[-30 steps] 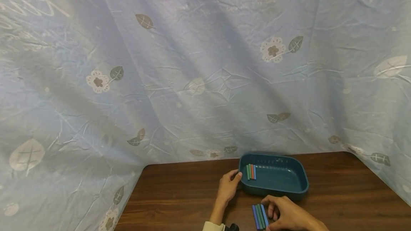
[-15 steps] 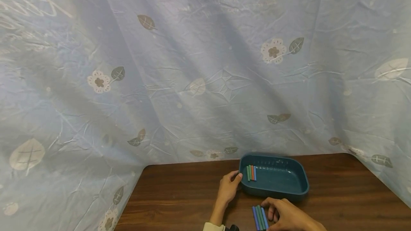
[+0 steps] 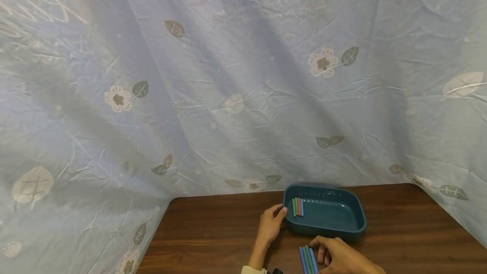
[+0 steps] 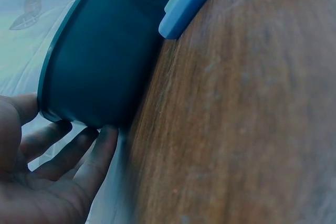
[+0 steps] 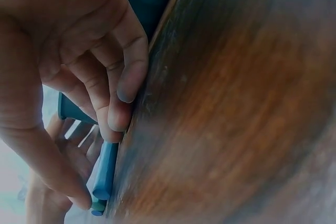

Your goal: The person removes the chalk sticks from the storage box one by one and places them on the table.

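Observation:
My left hand [image 3: 271, 224] grips the left end of a dark teal plastic tray [image 3: 327, 228], with one digit at the rim and the other fingertips against the outer wall in the left wrist view. Several coloured chalk sticks [image 3: 299, 207], green, orange and blue, lie side by side inside the tray. In front of it, another row of chalk sticks [image 3: 307, 259] rests on the table. My right hand [image 3: 340, 255] has curled fingers at the far end of the light blue chalk stick [image 5: 106, 169] on that row's right side; its thumb is by the near end.
The brown wood-grain table [image 3: 213, 231] extends left and right of the tray. Behind and along both sides hangs a pale blue cloth [image 3: 243, 117] with flowers and leaves, reaching the table's back edge.
The head view has shifted slightly, so the table sits a little lower. Both hands keep nearly the same places. The light blue chalk stick has slid very slightly toward the near side.

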A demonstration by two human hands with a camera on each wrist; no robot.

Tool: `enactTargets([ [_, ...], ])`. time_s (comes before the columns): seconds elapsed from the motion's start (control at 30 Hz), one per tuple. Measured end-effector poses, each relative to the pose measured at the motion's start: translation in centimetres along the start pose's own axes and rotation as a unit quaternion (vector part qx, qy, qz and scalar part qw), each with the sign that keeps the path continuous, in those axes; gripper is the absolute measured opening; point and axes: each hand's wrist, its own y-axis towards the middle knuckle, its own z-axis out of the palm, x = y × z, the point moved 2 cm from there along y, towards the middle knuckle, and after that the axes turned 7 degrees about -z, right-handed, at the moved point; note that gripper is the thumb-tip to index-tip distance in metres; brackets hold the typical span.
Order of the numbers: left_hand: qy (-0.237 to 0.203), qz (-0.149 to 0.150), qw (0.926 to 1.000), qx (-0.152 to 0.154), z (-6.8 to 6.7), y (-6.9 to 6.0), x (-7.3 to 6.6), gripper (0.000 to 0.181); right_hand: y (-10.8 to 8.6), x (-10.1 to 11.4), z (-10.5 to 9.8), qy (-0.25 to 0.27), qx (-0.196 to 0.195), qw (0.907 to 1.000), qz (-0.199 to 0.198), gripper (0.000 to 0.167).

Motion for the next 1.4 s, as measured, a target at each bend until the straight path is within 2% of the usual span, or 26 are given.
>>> enactTargets([
  [0.37, 0.001, 0.001, 1.0, -0.002, 0.0, -0.1, -0.1, 0.042, 0.0, 0.2, -0.1, 0.003, -0.004, 0.9998, -0.017, 0.054],
  [0.6, 0.035, 0.001, 0.9993, -0.015, -0.1, 0.0, -0.2, 0.041, 0.2, 0.6, -0.3, 0.005, -0.008, 0.9998, -0.02, 0.054],
  [0.87, 0.013, -0.003, 0.9999, -0.002, -0.1, -0.2, -0.1, 0.041, 0.4, 1.3, -0.6, 0.018, -0.016, 0.9996, -0.013, 0.054],
  [1.13, 0.013, 0.002, 0.9999, -0.005, -0.1, -0.1, -0.1, 0.043, 1.0, 2.6, -1.7, -0.014, -0.018, 0.9997, -0.008, 0.063],
  [1.4, -0.005, -0.002, 1.0, 0.0, -0.1, -0.1, 0.0, 0.044, 1.6, 3.8, -3.9, -0.059, -0.042, 0.9962, -0.048, 0.064],
])
